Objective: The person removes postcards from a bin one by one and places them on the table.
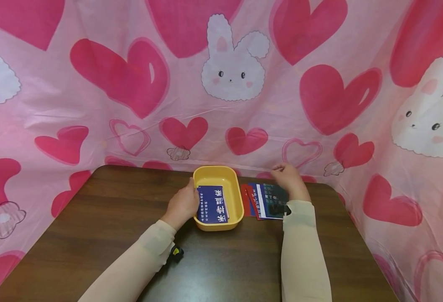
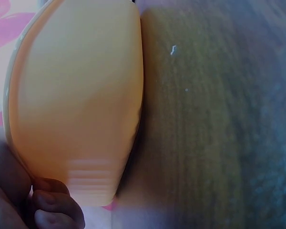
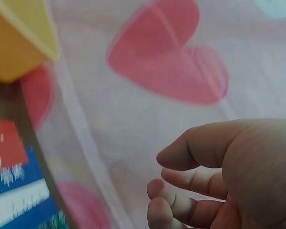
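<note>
A yellow plastic tray [image 1: 238, 209] stands near the back of the table with a dark blue card [image 1: 211, 205] with white characters lying inside. My left hand [image 1: 183, 201] grips its left rim; in the left wrist view the fingers [image 2: 57, 205] pinch the edge of the tray wall [image 2: 81, 95]. To the right of the tray lie several overlapping cards [image 1: 272, 200], red, blue and dark. Over the far end of these cards is my right hand [image 1: 289, 181], its fingers loosely bent and holding nothing, as the right wrist view also shows.
The brown wooden table [image 1: 93, 235] ends just behind the tray. A pink cloth [image 1: 191, 100] printed with hearts and rabbits hangs along the back and both sides. A small black object with a yellow mark [image 1: 176, 253] sits at the left cuff.
</note>
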Action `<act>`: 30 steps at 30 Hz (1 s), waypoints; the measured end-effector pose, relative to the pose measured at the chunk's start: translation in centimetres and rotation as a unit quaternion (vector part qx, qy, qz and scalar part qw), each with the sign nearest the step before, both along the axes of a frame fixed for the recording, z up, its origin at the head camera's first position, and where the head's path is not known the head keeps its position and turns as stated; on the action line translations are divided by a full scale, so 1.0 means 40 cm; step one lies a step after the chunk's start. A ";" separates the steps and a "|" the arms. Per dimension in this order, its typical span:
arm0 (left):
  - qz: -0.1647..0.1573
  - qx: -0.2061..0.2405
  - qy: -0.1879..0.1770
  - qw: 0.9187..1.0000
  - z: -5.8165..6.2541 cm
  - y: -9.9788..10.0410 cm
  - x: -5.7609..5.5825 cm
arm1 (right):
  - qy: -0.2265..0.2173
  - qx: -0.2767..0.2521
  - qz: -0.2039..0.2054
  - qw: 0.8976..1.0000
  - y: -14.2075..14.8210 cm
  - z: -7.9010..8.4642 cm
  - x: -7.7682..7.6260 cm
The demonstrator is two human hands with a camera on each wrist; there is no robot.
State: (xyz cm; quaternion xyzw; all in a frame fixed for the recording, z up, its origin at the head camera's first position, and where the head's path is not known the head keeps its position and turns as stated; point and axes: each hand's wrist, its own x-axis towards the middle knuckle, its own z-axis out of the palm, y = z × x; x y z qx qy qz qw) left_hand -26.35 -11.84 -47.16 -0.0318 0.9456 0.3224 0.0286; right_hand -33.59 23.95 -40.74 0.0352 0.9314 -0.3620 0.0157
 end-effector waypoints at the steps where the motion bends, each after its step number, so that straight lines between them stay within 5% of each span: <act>1: 0.000 0.000 0.000 1.000 0.000 0.000 0.000 | 0.007 0.001 0.007 1.000 -0.010 0.008 0.004; 8: 0.002 0.006 -0.004 1.000 -0.001 -0.001 -0.003 | 0.033 -0.004 0.055 0.998 -0.092 0.033 0.012; 18: -0.004 -0.023 0.007 1.000 0.005 0.005 -0.001 | 0.001 -0.025 0.101 0.995 -0.244 0.031 0.035; 30: -0.004 -0.010 0.009 1.000 0.004 0.000 0.003 | -0.048 0.051 0.123 0.990 -0.421 -0.031 0.008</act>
